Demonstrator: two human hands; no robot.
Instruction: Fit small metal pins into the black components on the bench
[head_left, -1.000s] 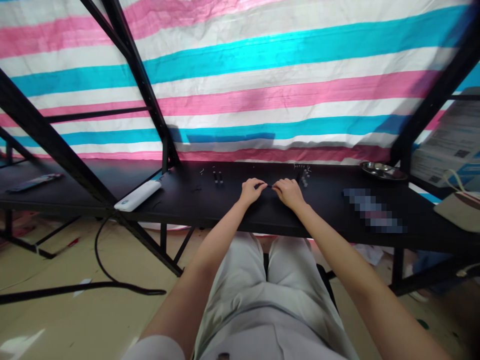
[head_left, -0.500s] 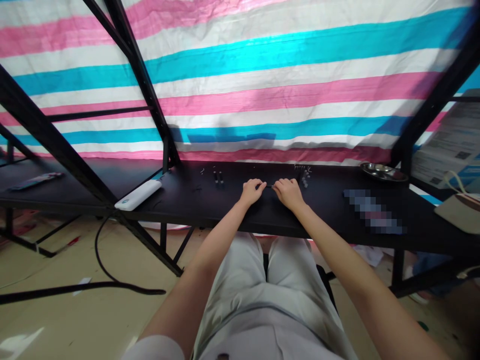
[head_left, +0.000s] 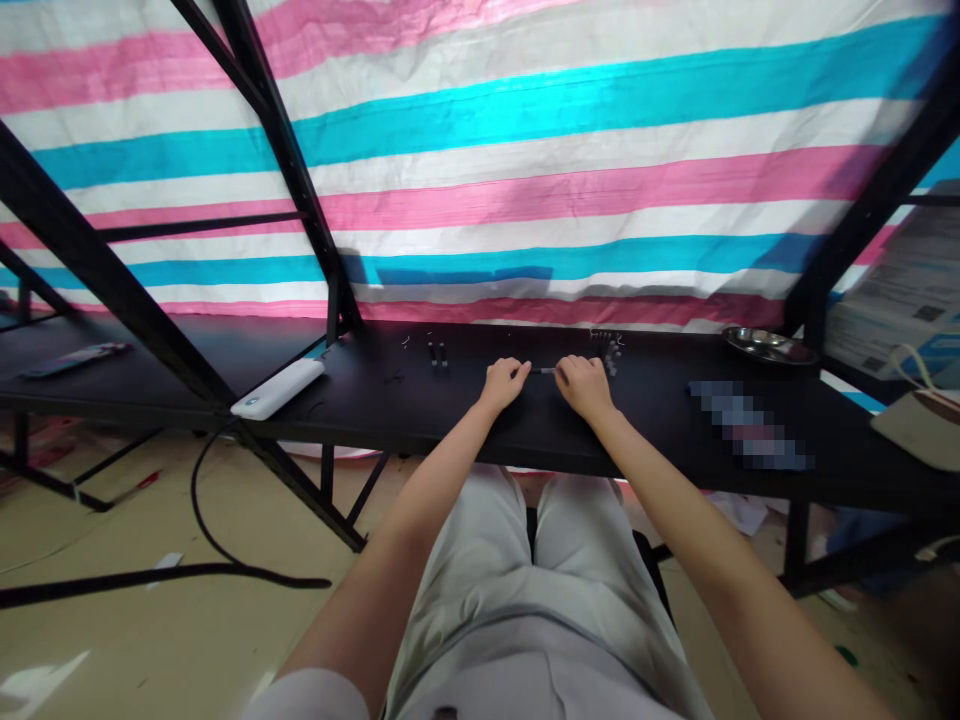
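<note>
Between my hands, just above the black table, a thin dark pen-like stick lies level, with a greyish section near its right end. My left hand is closed, thumb and fingers pinching the stick's left end. Curled fingers of my right hand are closed around its right end, hiding that tip. Left of my left hand, a pair of short dark sticks with pale ends lies on the table. Just beyond my right hand is a cluster of several similar dark pieces with greyish ends.
A white oblong case lies at the table's left, by a slanted black frame post. A shiny metal dish sits at the back right, with a blurred flat packet nearer. The striped sheet hangs behind the black table.
My right hand has shifted slightly right, away from my left hand. More of the stick now shows between them, including its greyish section. My left hand is almost still.
</note>
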